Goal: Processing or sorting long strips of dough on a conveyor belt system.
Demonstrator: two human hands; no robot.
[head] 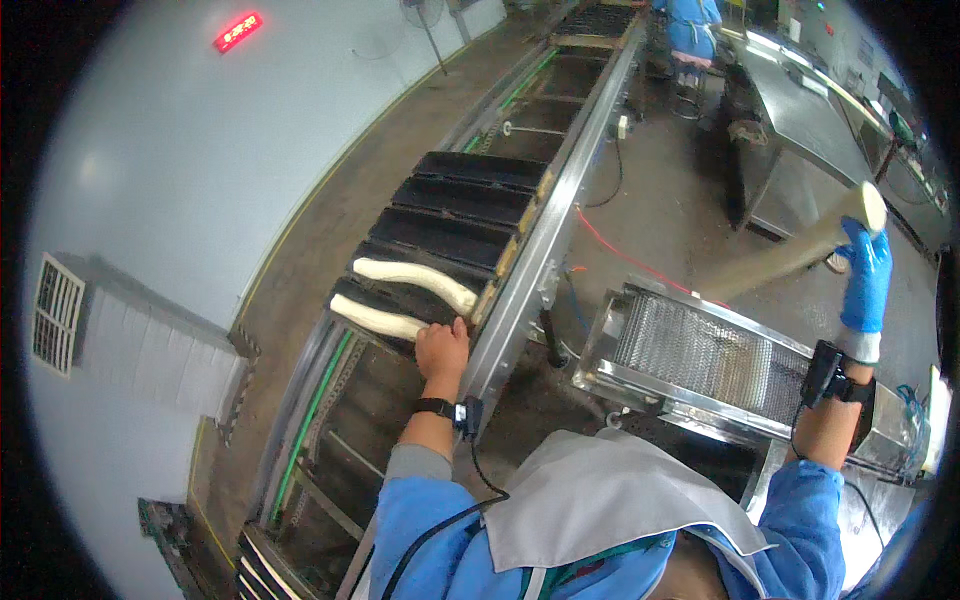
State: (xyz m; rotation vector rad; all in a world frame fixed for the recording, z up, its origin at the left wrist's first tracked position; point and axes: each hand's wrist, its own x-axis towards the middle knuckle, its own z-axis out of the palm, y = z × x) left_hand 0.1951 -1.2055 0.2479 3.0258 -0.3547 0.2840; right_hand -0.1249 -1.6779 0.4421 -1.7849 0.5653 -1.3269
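Note:
My bare left hand (442,346) is at the near end of a long, pale, rod-like piece (375,317), its fingers closed around that end. The piece lies on a black slat of the conveyor (442,241). A second pale piece (409,275), slightly curved, rests on the adjoining slat just beyond. Off to the right, my right hand (866,274) wears a blue glove and grips another long pale piece (795,251) near its round end. That piece is raised and slants down to the left, blurred along its length.
A metal frame with a mesh belt (690,352) stands below the raised piece. The conveyor's metal side rail (540,262) runs beside my left arm. A stainless table (802,112) is farther right. A person in blue (688,34) is at the far end. A red cord (630,255) trails behind the mesh frame.

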